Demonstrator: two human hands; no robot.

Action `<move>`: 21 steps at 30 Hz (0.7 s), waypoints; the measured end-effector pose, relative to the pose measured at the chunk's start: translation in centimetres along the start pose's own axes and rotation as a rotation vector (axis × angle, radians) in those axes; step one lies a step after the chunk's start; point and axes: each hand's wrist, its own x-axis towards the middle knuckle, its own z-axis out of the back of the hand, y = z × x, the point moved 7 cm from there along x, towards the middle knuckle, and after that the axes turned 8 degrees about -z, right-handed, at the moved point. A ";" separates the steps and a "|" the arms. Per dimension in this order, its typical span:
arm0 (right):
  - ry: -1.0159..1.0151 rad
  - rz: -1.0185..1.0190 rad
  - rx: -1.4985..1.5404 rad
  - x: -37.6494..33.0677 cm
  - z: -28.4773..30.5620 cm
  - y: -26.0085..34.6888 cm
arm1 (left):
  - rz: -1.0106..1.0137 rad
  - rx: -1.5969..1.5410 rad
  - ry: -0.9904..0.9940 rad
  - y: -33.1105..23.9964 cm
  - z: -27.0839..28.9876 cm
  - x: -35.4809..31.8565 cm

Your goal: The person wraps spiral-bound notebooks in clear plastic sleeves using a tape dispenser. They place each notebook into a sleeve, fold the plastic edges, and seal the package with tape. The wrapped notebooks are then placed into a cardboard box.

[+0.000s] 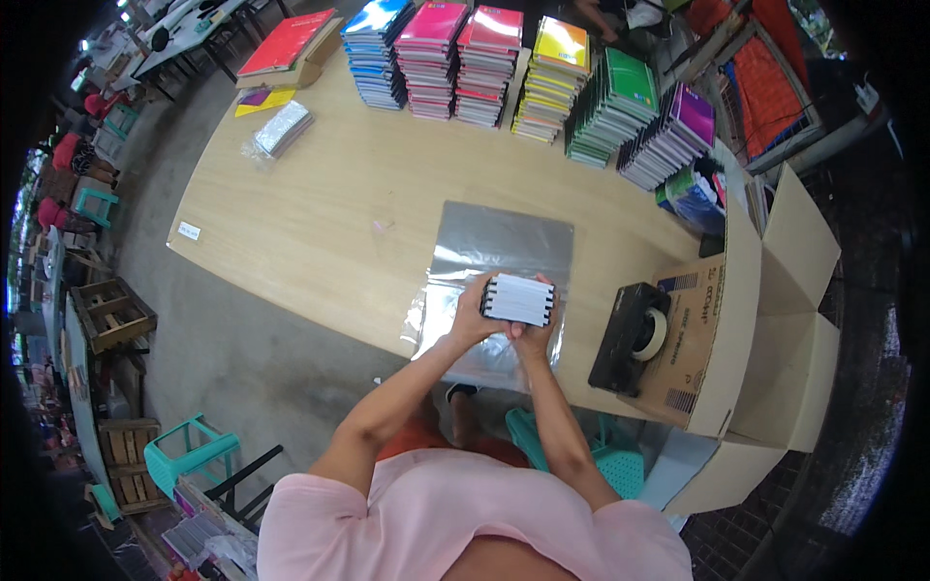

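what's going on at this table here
The left hand and right hand hold a small stack with its white edges up, over the plastic on the table. Coloured piles of notebooks line the far side. A tape dispenser sits to the right, by an open carton.

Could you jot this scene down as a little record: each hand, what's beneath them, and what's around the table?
Left hand: grips one side of a bundle of notebooks
Right hand: supports the other side
Beneath: clear plastic sheets on a table
Far edge: coloured notebook stacks
Right side: black tape dispenser beside an open cardboard box
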 end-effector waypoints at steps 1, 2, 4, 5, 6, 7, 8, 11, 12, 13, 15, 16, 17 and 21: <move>0.010 0.112 -0.038 -0.2 -0.4 1.0 | 0.065 0.002 0.023 0.7 0.0 0.0; 0.021 0.224 -0.075 -0.5 -0.8 2.0 | 0.070 -0.061 0.006 0.9 -0.2 -0.2; -0.042 0.261 -0.078 -0.4 -0.1 0.9 | 0.037 0.026 -0.020 1.1 -0.1 -0.4; -0.055 0.197 -0.114 0.0 0.3 -0.2 | 0.021 0.069 -0.034 1.3 0.0 -0.5; -0.066 0.131 -0.151 0.1 0.4 -0.9 | 0.069 0.073 0.004 1.3 -0.1 -0.3; -0.077 0.064 -0.188 0.2 0.7 -1.5 | 0.118 0.077 0.043 1.3 -0.1 0.0; -0.109 0.140 -0.200 0.2 1.2 -0.9 | 0.167 0.080 0.081 1.2 -0.1 0.2; -0.142 0.260 -0.217 0.5 1.3 2.4 | -0.169 0.067 0.066 -2.8 0.6 1.5; -0.121 0.232 -0.223 1.2 2.3 3.0 | -0.166 0.144 0.130 -2.4 1.8 1.0; -0.094 0.201 -0.232 1.7 3.0 3.5 | -0.136 0.297 0.101 0.0 4.0 0.4; 0.112 0.099 -0.308 2.8 1.7 6.6 | 0.063 0.635 0.225 1.4 8.1 0.3; 0.218 0.044 -0.347 3.1 0.2 8.1 | 0.067 0.711 0.320 1.3 8.8 0.5; 0.294 -0.013 -0.517 3.4 -1.2 8.6 | 0.065 0.787 0.418 1.2 9.3 0.9; 0.533 -0.073 -1.018 5.7 -6.1 8.2 | -0.008 0.887 0.637 1.3 10.1 3.1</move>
